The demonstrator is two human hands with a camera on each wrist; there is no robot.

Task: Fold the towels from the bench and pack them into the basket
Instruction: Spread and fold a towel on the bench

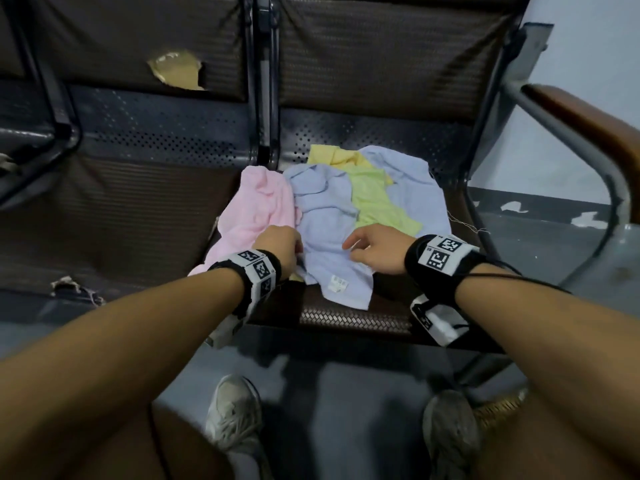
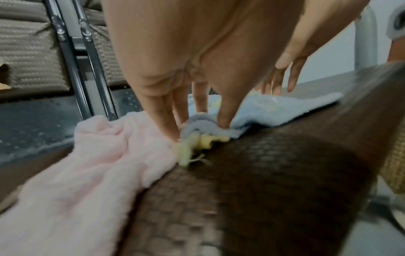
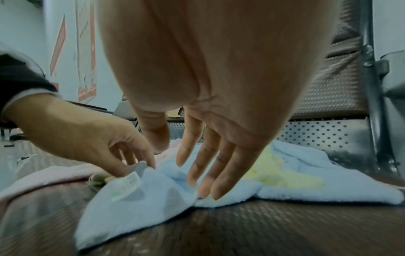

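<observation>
1. While the towels lie heaped on the right seat of the surface, the left hand pinches the left edge of the near blue towel, thumb and fingers closed on a bunched fold of it.
2. Spread and holding nothing, the right hand hangs just above the same towel, its fingertips close to the cloth; whether they touch it I cannot tell.
3. A pink towel lies to the left, partly over the gap between seats; a green towel, a yellow towel and a second blue towel lie farther back and right, all overlapping.
4. Just below the pinch, a scrap of yellow cloth sticks out from under the blue fold. Risk: the left hand may catch that layer too, so lifting would drag a second towel along.
5. The near blue towel's front corner, with its white label, lies close to the front edge of the seat. A one-sided pull from the left could slide the towel off onto the floor before the right hand has hold.
6. Loose threads trail from the far blue towel's right edge; they could snag on the perforated metal.
7. A wicker basket seems to show low on the right by a shoe, mostly hidden; nothing is packed yet, as far as I can judge.
</observation>
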